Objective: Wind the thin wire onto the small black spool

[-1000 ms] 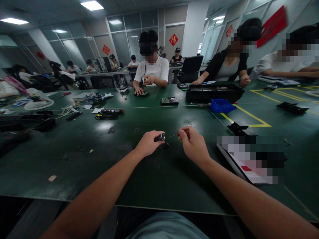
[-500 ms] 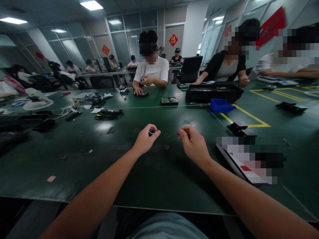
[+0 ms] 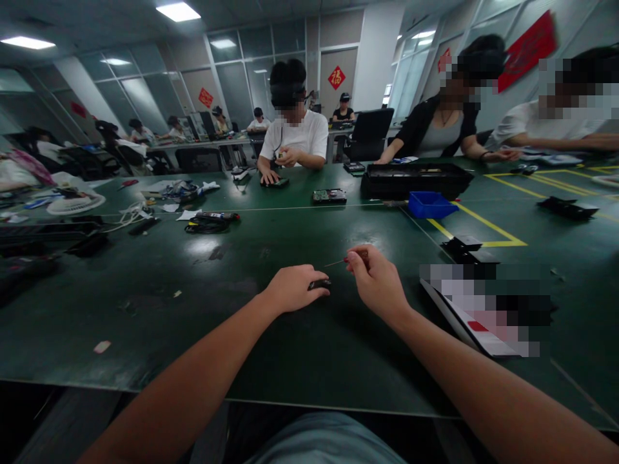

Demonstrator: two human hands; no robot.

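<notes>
My left hand [image 3: 293, 288] rests low on the green table [image 3: 193, 303], fingers closed on a small dark cylindrical part [image 3: 320, 283] that lies against the tabletop. My right hand [image 3: 376, 280] hovers just to its right, pinching a thin screwdriver [image 3: 338, 261] with a red handle; the metal tip points left, above the part. The two hands are a few centimetres apart.
A flat blurred booklet [image 3: 483, 316] lies right of my right hand, black pieces [image 3: 467, 248] behind it. Farther back are a blue bin [image 3: 430, 204], a black tray [image 3: 416, 179], a circuit board [image 3: 329, 195] and a cable bundle [image 3: 209, 222]. Other people sit across the table.
My left hand lifted the part and turned its end toward me half a second ago, then lowered it onto the table near the screwdriver tip. My right hand stayed put.
</notes>
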